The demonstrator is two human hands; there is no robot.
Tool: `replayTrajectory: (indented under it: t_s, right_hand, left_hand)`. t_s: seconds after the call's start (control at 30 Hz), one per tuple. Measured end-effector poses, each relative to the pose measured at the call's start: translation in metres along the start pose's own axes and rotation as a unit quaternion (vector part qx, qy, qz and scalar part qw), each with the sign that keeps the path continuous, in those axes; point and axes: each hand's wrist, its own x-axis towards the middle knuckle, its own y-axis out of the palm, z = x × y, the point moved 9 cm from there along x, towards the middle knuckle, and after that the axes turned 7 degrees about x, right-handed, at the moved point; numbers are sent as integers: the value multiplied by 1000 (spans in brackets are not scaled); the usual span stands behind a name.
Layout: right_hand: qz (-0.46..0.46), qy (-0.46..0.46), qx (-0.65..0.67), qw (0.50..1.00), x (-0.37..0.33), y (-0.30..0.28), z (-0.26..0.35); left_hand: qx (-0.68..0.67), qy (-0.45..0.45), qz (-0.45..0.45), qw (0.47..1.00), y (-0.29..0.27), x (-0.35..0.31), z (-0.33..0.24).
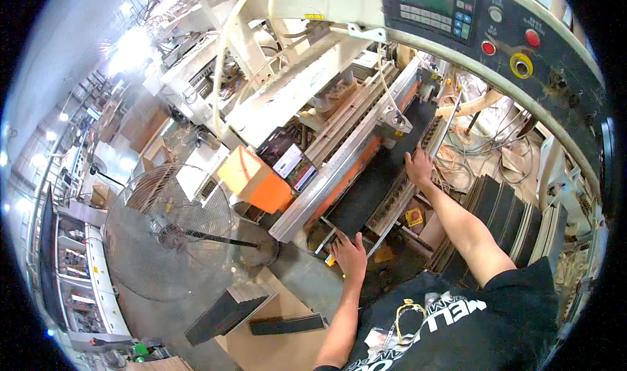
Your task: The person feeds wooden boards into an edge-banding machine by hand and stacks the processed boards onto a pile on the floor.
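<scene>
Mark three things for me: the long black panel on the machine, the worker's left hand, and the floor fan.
Black panel (pixel 373 183): head view, middle of its top face.
Left hand (pixel 351 257): head view, back of the hand.
Floor fan (pixel 170 232): head view, centre of its cage.

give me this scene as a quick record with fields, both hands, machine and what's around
left hand: fingers spread, at the near end of the long black strip
right hand: farther along, by the strip's right side
strip: lies lengthwise in the machine, beside a metal rail
control panel: upper right, with screen, keys and red buttons
left side: caged fan, orange box with a lit-screen device beside it
right side: stacked dark boards
contact: exact fingertip contact unclear
</scene>
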Motion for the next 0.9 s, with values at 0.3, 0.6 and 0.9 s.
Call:
replayTrajectory:
  t_s: [0.3, 0.6, 0.9]
  right_hand:
    - [222, 351, 511, 752, -89, 117, -51]
    - [184, 375, 441, 795, -103, 81, -50]
    - [-2, 467, 436, 769, -156, -61, -44]
  left_hand:
    - [-86, 172, -23, 981, -31, 6, -6]
    - [-63, 256, 10, 965, -28, 18, -11]
    - [-113, 284, 19, 952, -31, 16, -13]
